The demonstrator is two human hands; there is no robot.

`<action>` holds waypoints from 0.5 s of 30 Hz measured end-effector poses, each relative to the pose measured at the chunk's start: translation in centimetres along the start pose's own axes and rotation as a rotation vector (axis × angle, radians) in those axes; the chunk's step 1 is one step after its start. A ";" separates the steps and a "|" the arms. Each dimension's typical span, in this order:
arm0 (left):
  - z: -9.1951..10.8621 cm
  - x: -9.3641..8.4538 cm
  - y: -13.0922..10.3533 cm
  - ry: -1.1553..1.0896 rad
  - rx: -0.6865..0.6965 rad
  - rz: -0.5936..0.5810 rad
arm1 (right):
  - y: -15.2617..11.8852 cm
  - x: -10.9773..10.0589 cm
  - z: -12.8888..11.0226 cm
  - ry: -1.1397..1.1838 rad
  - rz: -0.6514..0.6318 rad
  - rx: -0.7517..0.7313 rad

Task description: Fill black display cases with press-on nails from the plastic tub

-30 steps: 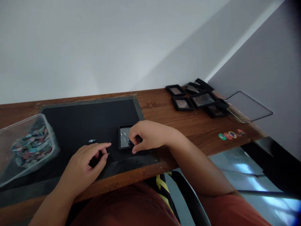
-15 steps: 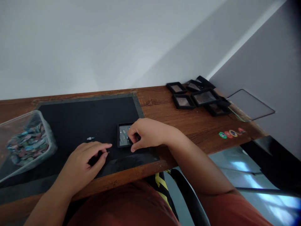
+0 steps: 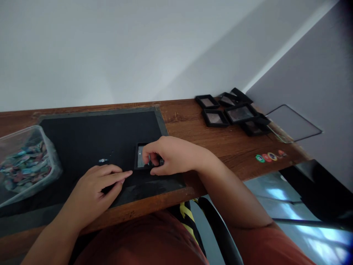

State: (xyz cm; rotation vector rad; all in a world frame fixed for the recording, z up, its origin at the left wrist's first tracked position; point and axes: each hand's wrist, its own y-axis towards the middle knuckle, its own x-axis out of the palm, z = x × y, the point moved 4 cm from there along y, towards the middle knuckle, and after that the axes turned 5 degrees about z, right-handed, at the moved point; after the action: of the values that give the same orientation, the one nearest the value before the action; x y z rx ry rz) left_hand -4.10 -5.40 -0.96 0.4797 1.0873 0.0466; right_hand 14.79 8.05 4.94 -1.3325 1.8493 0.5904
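Observation:
A small black square frame box with a clear film window lies on a black mat. My right hand rests over its right side, thumb and fingers pinched on it; whatever lies under the fingers is hidden. My left hand lies on the mat just left of the box, forefinger stretched toward it and fingers loosely curled, holding nothing visible. A small pale piece sits on the mat above my left hand.
A clear plastic tub of several colourful small pieces stands at the left. Several empty black frame boxes cluster at the wooden table's far right, beside a clear sheet. Round stickers mark the right edge.
My right hand has slid a little left over the box, covering more of it. My left forefinger has stretched out flatter toward the box. The view has shifted slightly.

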 end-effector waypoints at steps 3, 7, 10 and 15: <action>0.4 0.3 0.5 0.031 -0.011 0.001 | -0.1 -0.2 0.1 0.065 0.006 -0.001; 0.8 0.7 1.2 0.068 -0.022 -0.015 | -0.1 -0.1 0.1 0.051 -0.016 0.000; 0.8 0.9 1.3 0.097 -0.013 -0.048 | -0.1 0.0 0.0 0.030 -0.033 -0.003; 0.8 1.2 1.1 0.131 0.057 -0.127 | -0.3 0.0 -0.1 0.025 -0.059 0.006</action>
State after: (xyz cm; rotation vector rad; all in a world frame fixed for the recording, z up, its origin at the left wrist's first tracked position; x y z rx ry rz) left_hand -2.66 -4.38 -1.24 0.4622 1.2485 -0.0658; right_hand 15.02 7.87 4.98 -1.3909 1.8235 0.5395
